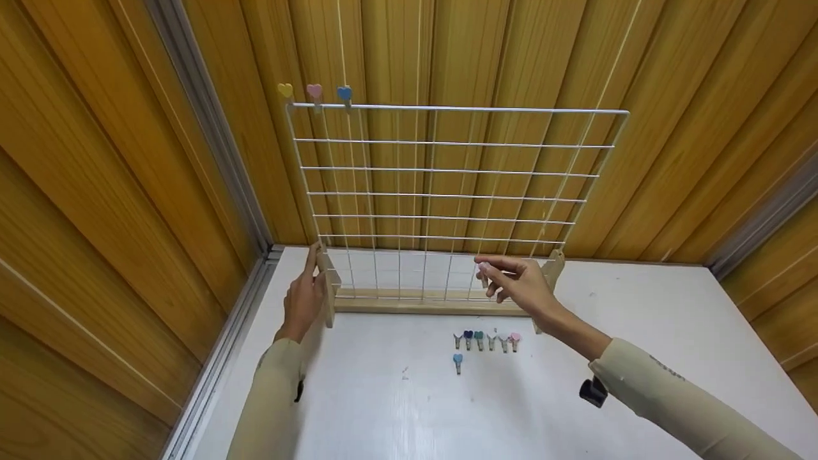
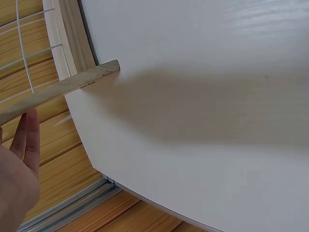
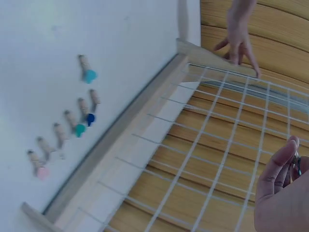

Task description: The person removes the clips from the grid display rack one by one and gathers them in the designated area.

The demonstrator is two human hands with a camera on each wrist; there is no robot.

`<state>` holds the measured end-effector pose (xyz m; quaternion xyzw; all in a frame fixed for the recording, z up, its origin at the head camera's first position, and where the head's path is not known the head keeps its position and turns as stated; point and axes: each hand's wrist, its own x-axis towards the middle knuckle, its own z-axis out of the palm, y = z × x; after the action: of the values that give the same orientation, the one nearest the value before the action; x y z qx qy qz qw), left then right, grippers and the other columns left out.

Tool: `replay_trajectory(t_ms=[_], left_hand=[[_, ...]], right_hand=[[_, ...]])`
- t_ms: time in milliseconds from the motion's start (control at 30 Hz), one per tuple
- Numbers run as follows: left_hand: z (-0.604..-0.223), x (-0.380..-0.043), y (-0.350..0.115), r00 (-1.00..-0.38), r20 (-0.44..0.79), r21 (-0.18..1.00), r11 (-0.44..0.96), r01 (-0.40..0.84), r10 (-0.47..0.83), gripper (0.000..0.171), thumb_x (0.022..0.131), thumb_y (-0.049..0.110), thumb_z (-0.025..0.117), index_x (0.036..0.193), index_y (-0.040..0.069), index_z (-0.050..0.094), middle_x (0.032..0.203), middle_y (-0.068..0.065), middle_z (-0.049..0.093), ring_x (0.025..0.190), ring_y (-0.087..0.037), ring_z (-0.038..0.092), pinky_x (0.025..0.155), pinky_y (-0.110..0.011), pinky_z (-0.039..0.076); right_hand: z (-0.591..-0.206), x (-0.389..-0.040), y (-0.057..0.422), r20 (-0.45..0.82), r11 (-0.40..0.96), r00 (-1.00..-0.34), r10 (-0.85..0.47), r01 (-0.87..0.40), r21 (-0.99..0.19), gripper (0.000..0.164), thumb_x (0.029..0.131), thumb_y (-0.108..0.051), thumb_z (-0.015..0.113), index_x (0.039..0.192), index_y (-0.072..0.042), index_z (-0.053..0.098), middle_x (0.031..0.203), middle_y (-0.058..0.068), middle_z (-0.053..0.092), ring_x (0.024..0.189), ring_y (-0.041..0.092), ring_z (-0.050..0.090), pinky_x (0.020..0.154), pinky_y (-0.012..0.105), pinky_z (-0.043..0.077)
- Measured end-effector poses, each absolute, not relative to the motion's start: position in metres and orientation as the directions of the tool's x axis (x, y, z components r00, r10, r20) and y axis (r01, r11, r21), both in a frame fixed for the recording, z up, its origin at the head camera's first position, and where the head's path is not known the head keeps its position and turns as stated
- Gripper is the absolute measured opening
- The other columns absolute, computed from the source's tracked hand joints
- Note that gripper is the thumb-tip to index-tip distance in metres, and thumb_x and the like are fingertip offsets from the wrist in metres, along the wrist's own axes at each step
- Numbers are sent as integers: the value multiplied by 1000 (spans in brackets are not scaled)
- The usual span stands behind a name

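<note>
My right hand (image 1: 521,284) pinches a small clothespin (image 1: 484,275) with a pale heart between thumb and fingertips, in front of the lower right of the white wire grid (image 1: 429,170). My left hand (image 1: 303,300) rests its extended fingers on the grid's left wooden side piece (image 2: 63,87). A yellow heart clothespin (image 1: 285,91), a pink one (image 1: 314,91) and a blue one (image 1: 344,93) are clipped on the top wire at its left end. Several clothespins, among them a dark blue one (image 1: 468,335) and a pink one (image 1: 515,338), lie in a row on the table.
A light blue heart clothespin (image 1: 457,360) lies nearer than the row. The grid stands on a wooden base bar (image 1: 422,308) on the white table (image 1: 370,396). Wood-panelled walls (image 1: 396,57) rise behind and at both sides.
</note>
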<state>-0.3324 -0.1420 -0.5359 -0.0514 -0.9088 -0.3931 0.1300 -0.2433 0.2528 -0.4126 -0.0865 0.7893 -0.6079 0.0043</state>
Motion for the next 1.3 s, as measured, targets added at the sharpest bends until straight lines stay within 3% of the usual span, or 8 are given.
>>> replay_trajectory(t_ms=[367, 567, 967, 1300], left_hand=[[-539, -332, -138, -963, 269, 731, 653, 198, -10, 64, 111, 14, 44, 165, 28, 14, 148, -28, 53, 118, -47, 66, 90, -63, 55], [-545, -329, -143, -964, 265, 728, 654, 205, 7, 64, 111, 15, 44, 165, 28, 13, 155, -24, 47, 120, -46, 65, 90, -63, 55], [-535, -335, -138, -961, 276, 731, 647, 216, 9, 63, 111, 17, 45, 165, 27, 14, 161, -17, 42, 121, -44, 65, 90, -62, 55], [-538, -331, -142, -955, 296, 709, 669, 223, 5, 65, 110, 13, 47, 165, 27, 15, 160, -17, 43, 119, -44, 66, 88, -62, 56]], right_hand=[[-451, -236, 274, -60, 307, -990, -131, 17, -952, 40, 104, -21, 62, 136, 3, 62, 101, 2, 72, 78, 10, 69, 69, 21, 59], [-462, -224, 278, -112, 366, -972, -206, 30, -930, 45, 103, -15, 62, 144, 2, 53, 100, 7, 74, 72, 10, 71, 64, 23, 59], [-484, -207, 293, -194, 402, -921, -339, 45, -915, 34, 101, -6, 63, 128, 12, 60, 99, 16, 70, 77, 10, 73, 66, 23, 61], [-524, -189, 289, -225, 459, -905, -362, 37, -888, 27, 97, -5, 68, 119, 11, 66, 93, 21, 74, 86, 20, 74, 67, 25, 61]])
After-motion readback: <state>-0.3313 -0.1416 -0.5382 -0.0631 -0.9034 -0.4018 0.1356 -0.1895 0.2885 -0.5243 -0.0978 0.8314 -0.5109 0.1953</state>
